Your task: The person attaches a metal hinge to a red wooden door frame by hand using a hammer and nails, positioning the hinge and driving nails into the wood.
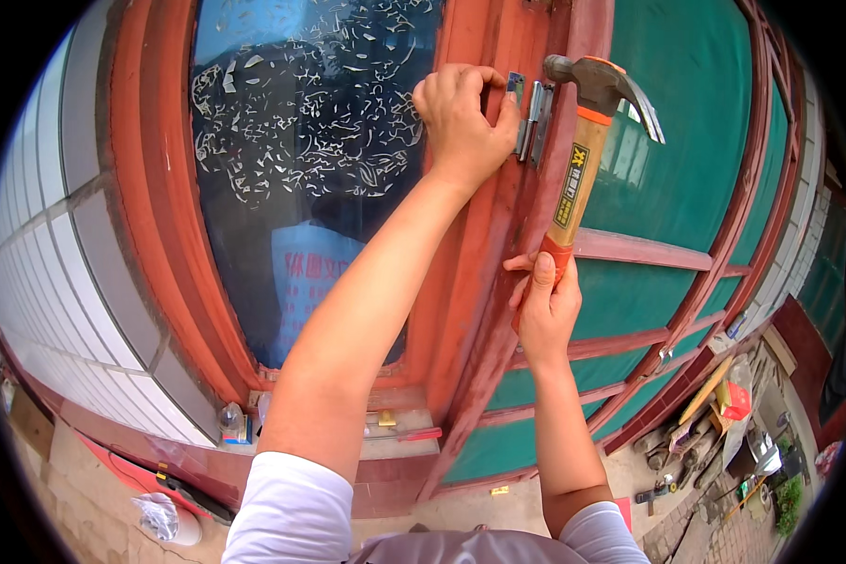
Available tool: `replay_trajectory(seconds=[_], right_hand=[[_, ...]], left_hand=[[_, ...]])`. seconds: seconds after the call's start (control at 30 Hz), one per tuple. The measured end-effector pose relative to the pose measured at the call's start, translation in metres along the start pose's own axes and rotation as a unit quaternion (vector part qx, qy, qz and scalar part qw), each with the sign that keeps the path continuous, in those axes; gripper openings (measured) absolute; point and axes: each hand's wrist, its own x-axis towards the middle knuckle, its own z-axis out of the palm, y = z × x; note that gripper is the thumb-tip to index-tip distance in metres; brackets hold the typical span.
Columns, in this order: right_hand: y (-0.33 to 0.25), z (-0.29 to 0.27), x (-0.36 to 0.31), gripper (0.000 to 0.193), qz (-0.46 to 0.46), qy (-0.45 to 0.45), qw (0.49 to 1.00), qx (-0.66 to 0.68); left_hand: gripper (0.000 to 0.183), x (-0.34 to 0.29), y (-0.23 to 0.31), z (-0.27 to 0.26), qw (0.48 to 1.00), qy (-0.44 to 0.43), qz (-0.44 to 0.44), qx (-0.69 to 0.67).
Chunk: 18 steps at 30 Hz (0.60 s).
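My right hand (547,315) is wrapped round the red grip of a claw hammer (573,193). The hammer has a wooden handle and stands upright, its steel head level with the upper part of a metal hinge (536,122). That hinge sits where the orange-red window frame (487,202) meets the reddish screen sash (559,122). My left hand (468,117) is closed at the hinge's left leaf, with thumb and forefinger drawn together against its edge. Whatever lies between those fingertips is too small or hidden to name. The hammer's striking face is just right of the hinge, apart from my left fingers.
Left of the frame is a dark window pane (301,254) with peeling white flecks. The open sash holds green mesh (677,179). Small items, including a red-handled tool (423,434), lie on the sill (399,449). Firewood (691,446) is piled at lower right; a white bucket (186,528) stands lower left.
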Motion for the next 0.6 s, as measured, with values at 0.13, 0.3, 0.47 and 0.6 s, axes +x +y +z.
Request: replay_trajectory(seconds=[0.13,0.3,0.47,0.6], right_hand=[[0.009,0.001,0.004,0.033,-0.002,0.003,1.0,0.013],[0.007,0.001,0.006,0.032,0.026,0.028,0.998,0.046],[0.008,-0.002,0.006,0.029,0.013,0.028,0.999,0.033],[0.008,-0.002,0.007,0.027,0.003,0.022,0.999,0.023]], left_hand=[[0.023,-0.008,0.01,-0.01,1.0,-0.014,-0.006,0.006],[0.033,-0.03,0.038,-0.04,0.996,-0.079,0.043,0.004],[0.033,-0.025,0.038,-0.032,0.996,-0.064,0.046,0.046],[0.027,0.0,0.02,-0.016,0.999,-0.011,-0.001,0.051]])
